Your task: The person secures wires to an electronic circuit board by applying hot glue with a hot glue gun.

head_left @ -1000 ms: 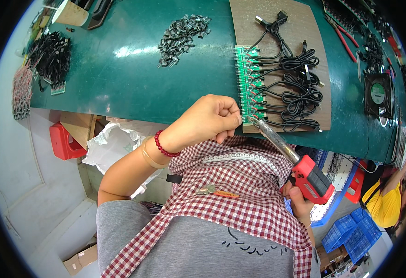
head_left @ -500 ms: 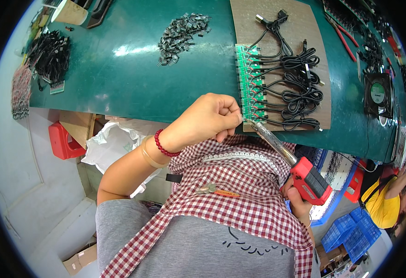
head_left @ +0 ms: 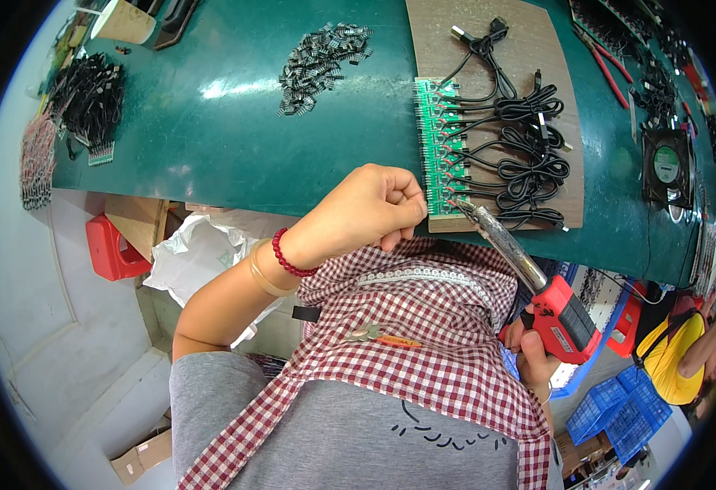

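My left hand (head_left: 384, 206) is closed in a pinch by the near end of a green circuit board strip (head_left: 438, 151); anything in its fingertips is too small or hidden to make out. Low on the right, my right hand (head_left: 535, 359) is wrapped round the red handle of a soldering iron (head_left: 566, 322). The iron's metal barrel slants up to the left, its tip at the strip's near right edge. Several black cables (head_left: 529, 167) in tied loops run rightward from red leads on the strip. Under strip and cables lies a brown board (head_left: 488, 61).
A pile of small black connectors (head_left: 321, 69) lies on the green table (head_left: 211, 139). Bundled black cables (head_left: 88, 102) sit far left. To the right are red-handled pliers (head_left: 607, 69) and a black fan (head_left: 668, 167). A person in yellow (head_left: 675, 359) is at the right.
The soldering iron and my right hand have shifted rightward and slightly up, taking the tip from the strip's near corner to its right edge. My left hand stays in place.
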The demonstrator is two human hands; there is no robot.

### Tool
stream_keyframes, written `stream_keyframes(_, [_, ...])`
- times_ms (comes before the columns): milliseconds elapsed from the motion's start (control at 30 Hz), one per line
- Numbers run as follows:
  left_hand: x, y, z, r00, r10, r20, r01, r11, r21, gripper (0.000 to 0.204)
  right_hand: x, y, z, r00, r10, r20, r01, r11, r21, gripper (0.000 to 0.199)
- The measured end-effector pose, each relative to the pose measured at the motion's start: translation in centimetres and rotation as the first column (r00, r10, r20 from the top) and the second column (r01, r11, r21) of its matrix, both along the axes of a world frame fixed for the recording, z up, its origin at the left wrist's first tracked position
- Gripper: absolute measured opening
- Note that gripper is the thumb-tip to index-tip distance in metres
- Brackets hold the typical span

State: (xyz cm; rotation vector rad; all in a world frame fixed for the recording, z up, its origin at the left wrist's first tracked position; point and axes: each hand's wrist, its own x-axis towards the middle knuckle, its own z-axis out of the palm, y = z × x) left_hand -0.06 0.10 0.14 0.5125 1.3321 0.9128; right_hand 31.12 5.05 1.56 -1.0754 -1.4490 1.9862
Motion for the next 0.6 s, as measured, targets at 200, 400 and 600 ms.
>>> stream_keyframes(200, [-0.8, 0.2, 0.5, 0.995, 0.076, -0.060, -0.073, 0.996, 0.041, 0.014, -0.9, 0.7, 0.5, 0.998, -0.054, -0.032, 0.056, 0.996, 0.070, 0.042])
stream_keyframes(400, [-0.5, 1.0, 1.7, 0.957, 0.276, 0.086, -0.285, 0.950, 0.130, 0.024, -2.5, 2.7, 0.7, 0.972, -0.158, -0.175, 0.186, 0.971, 0.154, 0.039])
stream_keyframes(600, [1.9, 3.1, 4.7, 0.679, 0.299, 0.671, -0.460, 0.885, 0.071, 0.027, -1.2, 3.7, 0.7, 0.875, -0.352, -0.333, 0.417, 0.896, 0.149, 0.035])
